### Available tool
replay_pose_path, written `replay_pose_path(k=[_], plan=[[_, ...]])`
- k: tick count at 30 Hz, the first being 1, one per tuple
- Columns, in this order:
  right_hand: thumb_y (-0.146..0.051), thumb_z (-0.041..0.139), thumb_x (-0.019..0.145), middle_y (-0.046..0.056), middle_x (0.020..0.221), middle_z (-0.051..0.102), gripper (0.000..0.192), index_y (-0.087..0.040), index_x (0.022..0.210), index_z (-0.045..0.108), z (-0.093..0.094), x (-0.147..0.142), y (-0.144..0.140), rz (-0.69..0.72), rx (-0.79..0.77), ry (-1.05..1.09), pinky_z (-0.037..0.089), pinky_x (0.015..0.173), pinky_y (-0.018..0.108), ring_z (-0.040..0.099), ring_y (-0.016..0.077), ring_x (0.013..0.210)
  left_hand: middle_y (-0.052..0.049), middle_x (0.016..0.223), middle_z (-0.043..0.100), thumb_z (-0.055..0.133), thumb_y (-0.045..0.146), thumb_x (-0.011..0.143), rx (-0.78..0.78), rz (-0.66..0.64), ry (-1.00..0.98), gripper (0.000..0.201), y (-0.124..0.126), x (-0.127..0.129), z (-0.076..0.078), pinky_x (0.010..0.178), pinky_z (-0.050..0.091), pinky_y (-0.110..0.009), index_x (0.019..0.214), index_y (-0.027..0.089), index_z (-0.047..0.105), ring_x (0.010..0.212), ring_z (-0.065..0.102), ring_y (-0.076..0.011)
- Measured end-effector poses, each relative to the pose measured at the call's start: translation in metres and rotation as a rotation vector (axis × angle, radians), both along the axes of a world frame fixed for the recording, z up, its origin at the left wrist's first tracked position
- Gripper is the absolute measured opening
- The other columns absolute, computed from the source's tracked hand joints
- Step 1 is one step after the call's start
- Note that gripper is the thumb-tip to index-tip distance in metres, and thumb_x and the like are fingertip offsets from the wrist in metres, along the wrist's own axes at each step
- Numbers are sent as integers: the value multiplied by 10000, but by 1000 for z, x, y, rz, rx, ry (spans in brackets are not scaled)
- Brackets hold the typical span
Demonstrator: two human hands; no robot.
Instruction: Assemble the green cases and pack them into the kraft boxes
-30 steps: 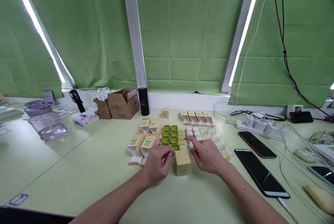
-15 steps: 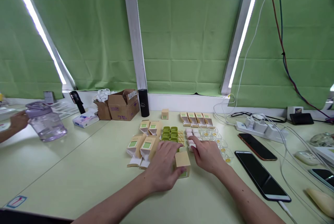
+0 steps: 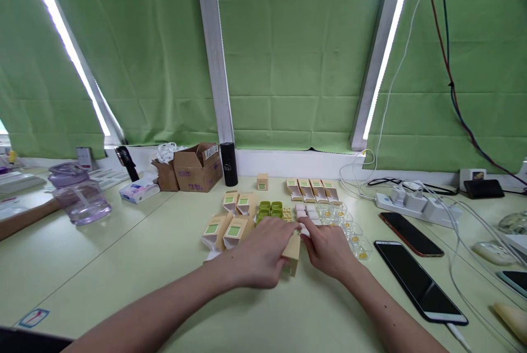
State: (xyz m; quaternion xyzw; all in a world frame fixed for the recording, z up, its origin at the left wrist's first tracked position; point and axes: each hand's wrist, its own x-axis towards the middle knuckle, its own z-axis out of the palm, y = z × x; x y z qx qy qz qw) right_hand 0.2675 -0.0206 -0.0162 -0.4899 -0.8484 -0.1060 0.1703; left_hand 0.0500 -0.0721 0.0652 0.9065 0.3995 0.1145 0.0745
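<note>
My left hand (image 3: 263, 251) is closed around a small tan cardboard box (image 3: 293, 251) above the front middle of the table, hiding part of it. My right hand (image 3: 331, 244) is pinched just beside the box, its fingertips close to those of the left; what they hold, if anything, is hidden. Beyond the hands stand green square cups (image 3: 276, 205), small yellowish pieces (image 3: 287, 211) and whitish-pink blocks (image 3: 313, 214). Clear cups with yellow in them (image 3: 354, 239) lie to the right. Tan boxes with open flaps (image 3: 234, 231) lie left of my left hand.
Several open boxes (image 3: 312, 189) and one closed box (image 3: 262, 181) stand farther back. Phones (image 3: 420, 281), a power strip (image 3: 420, 206) and cables are on the right. A carton (image 3: 197, 169), black cylinder (image 3: 228, 164), tissue pack (image 3: 140, 189) and purple jug (image 3: 84, 199) stand left, near another person's arm (image 3: 28, 218).
My left hand has turned and tilted the box, bringing its fingertips toward my right hand. The other person's hand has moved behind the jug. The view has shifted slightly.
</note>
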Motion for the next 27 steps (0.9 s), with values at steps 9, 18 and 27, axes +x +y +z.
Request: replay_pose_path(k=[9, 18, 27], plan=[[-214, 513, 1004, 35, 820, 797, 364, -228, 1367, 530, 4, -2, -4, -11, 2, 5, 191, 572, 317, 737, 238, 697, -108, 1370, 671, 681, 156, 849, 221, 153, -67, 532, 121, -32, 36, 1128, 487, -413, 1371, 198, 589, 1308, 596, -300], [-205, 500, 1006, 42, 829, 793, 370, -218, 1373, 543, 0, -5, -3, 27, -7, 14, 204, 575, 330, 727, 234, 696, -153, 1352, 676, 666, 89, 830, 290, 321, 100, 483, 215, -58, 8, 1102, 476, -415, 1306, 161, 628, 1287, 595, -326], [-218, 486, 1006, 61, 833, 788, 383, -215, 1384, 549, 0, -10, -7, 53, -49, -2, 269, 580, 316, 716, 233, 706, -139, 1290, 680, 706, 183, 915, 276, 388, 226, 393, 243, -57, -30, 1094, 484, -454, 1301, 159, 633, 1227, 621, -301]])
